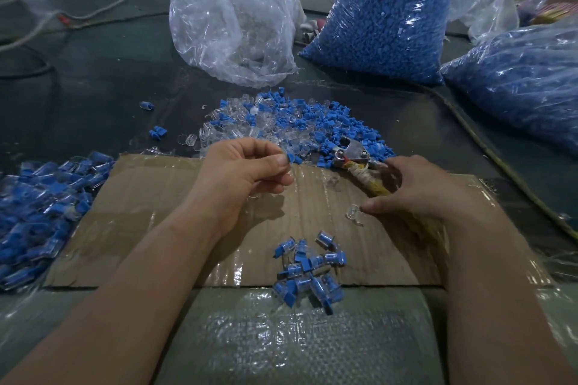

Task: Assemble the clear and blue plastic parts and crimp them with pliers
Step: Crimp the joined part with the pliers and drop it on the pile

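Observation:
My left hand point(247, 169) hovers over the cardboard sheet point(150, 228) and pinches a small blue plastic part point(291, 158) between thumb and forefinger. My right hand point(419, 187) lies over the yellow wrapped handle of the pliers point(356, 162), whose metal head points toward the pile; its thumb tip touches a clear plastic part point(355, 214) on the cardboard. A loose pile of mixed clear and blue parts point(291, 125) lies just beyond the cardboard. A small heap of assembled clear-and-blue pieces point(309, 269) sits near the cardboard's front edge.
A larger heap of assembled pieces point(47, 206) lies at the left. Behind the pile stand a clear bag point(231, 25) and two bags of blue parts point(384, 19), point(525, 78). A rope point(488, 150) runs along the right. Plastic-wrapped padding point(297, 337) lies in front.

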{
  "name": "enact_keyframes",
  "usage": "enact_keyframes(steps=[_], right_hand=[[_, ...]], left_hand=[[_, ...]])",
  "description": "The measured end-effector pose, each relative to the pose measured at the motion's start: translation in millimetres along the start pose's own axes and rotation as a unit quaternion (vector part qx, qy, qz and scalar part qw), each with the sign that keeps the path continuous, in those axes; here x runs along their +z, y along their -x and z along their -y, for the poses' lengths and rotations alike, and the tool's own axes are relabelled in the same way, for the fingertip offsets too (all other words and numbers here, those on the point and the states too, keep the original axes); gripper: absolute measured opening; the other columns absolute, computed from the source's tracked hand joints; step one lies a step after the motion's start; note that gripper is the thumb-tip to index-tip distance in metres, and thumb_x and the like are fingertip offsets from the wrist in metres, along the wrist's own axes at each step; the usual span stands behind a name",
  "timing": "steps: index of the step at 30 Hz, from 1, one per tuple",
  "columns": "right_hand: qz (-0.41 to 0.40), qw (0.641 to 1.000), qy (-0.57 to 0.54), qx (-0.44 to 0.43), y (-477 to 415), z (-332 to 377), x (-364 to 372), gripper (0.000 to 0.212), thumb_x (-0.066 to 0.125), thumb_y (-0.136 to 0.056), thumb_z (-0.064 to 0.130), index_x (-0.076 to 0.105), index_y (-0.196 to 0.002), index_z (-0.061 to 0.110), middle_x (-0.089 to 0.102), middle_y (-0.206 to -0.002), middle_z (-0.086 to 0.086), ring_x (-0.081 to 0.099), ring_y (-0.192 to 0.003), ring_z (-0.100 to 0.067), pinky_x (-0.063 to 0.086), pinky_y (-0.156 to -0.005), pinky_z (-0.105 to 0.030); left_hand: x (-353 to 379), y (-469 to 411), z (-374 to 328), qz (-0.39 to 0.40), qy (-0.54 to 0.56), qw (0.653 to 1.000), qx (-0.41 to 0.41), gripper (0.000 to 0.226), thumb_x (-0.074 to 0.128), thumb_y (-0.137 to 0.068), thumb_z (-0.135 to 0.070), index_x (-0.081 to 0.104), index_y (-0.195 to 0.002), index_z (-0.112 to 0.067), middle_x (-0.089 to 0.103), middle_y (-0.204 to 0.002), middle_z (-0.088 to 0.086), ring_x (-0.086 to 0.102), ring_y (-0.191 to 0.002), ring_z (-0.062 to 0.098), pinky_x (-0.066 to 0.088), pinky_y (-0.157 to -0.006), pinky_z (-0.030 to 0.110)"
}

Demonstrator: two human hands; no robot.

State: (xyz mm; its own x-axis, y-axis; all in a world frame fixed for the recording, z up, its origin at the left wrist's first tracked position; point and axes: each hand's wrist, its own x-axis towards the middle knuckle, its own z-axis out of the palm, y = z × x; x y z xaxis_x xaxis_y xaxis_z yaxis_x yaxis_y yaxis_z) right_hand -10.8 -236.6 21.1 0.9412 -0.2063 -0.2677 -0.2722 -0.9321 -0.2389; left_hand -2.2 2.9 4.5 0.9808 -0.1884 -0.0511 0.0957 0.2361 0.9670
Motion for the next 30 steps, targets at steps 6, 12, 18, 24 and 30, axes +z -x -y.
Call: enact_keyframes(steps=[6, 12, 18, 24, 30], right_hand=[[-0.037, 0.999, -0.032, 0.016, -0.9, 3.7, -0.3, 0.077, 0.079, -0.057, 0.052, 0.055, -0.122, 0.018, 0.048, -0.105, -0.002, 0.047, -0.094, -0.018, 0.040, -0.076, -0.032], [-0.135, 0.987, -0.083, -0.018, 4.9, 11.4, -2.3, 0.035, 0.076, -0.060, 0.024, 0.067, -0.093, 0.015, 0.060, -0.082, 0.000, 0.051, -0.073, -0.013, 0.045, -0.066, -0.031], [-0.222, 0.958, -0.131, -0.122, 10.2, 24.0, 0.9, 0.021, 0.059, -0.072, 0.011, 0.063, -0.092, 0.012, 0.056, -0.079, -0.001, 0.047, -0.066, -0.012, 0.036, -0.056, -0.022], [-0.252, 0.941, -0.117, -0.193, 12.4, 33.4, 7.8, 0.026, 0.060, -0.077, 0.004, 0.061, -0.099, 0.017, 0.046, -0.084, 0.005, 0.044, -0.071, -0.011, 0.031, -0.059, -0.021], [-0.196, 0.943, -0.037, -0.266, 17.2, 48.7, 17.5, 0.038, 0.062, -0.077, 0.009, 0.056, -0.114, 0.013, 0.047, -0.099, 0.003, 0.047, -0.095, -0.016, 0.035, -0.082, -0.026]], left_hand=[[-1.9, 0.4, 1.4, 0.007, -0.003, 1.000, 0.000, 0.013, 0.065, -0.062, -0.007, 0.062, -0.074, -0.004, 0.066, -0.060, 0.006, 0.065, -0.056, 0.015, 0.053, -0.051, 0.020], [-4.2, -1.1, 2.8, 0.013, -0.007, 1.000, -0.002, 0.005, 0.060, -0.075, 0.001, 0.059, -0.078, -0.003, 0.067, -0.061, 0.005, 0.066, -0.058, 0.015, 0.052, -0.051, 0.018], [-3.3, -3.4, 4.5, -0.003, 0.030, 0.999, 0.016, 0.007, 0.056, -0.079, 0.004, 0.057, -0.080, -0.003, 0.068, -0.062, 0.005, 0.067, -0.059, 0.014, 0.052, -0.052, 0.017], [-2.7, -2.6, 4.1, -0.017, 0.027, 0.998, 0.062, 0.006, 0.058, -0.077, 0.001, 0.058, -0.080, -0.005, 0.068, -0.065, 0.004, 0.067, -0.062, 0.014, 0.052, -0.055, 0.018], [0.2, -0.5, 1.7, -0.038, 0.014, 0.994, 0.105, 0.014, 0.061, -0.069, -0.010, 0.058, -0.081, -0.005, 0.068, -0.067, 0.003, 0.067, -0.064, 0.013, 0.053, -0.057, 0.017]])
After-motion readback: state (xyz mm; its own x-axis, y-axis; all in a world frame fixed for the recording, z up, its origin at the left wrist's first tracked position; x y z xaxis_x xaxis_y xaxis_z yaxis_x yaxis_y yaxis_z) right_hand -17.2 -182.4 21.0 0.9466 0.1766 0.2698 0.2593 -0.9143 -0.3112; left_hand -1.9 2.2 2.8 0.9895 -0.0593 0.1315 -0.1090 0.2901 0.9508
